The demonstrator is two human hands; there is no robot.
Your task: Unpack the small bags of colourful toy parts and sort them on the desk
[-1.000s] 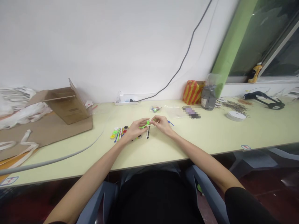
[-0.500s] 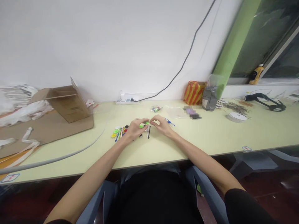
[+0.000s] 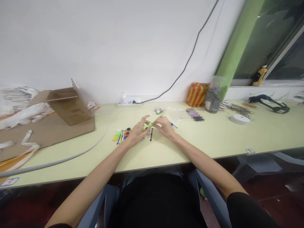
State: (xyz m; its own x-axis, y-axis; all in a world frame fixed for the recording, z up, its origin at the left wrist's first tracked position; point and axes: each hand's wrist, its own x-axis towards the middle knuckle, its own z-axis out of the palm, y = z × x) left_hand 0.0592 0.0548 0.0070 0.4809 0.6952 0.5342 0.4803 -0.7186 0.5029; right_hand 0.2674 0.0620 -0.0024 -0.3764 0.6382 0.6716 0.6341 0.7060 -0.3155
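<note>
Right hand pinches neon-green plastic piece in front of power strip; left hand curled against it, grip unclear; a slipped pinch could drop the piece among coloured parts.

White wall, green window pillar, pale yellow desk, dark red floor

Indoor workroom, looks like a small craft or assembly workshop. A long pale workbench runs along a white wall, with a power strip on it, small coloured plastic parts laid out, an open cardboard box at one end and a roll of white tape toward the other.
</note>
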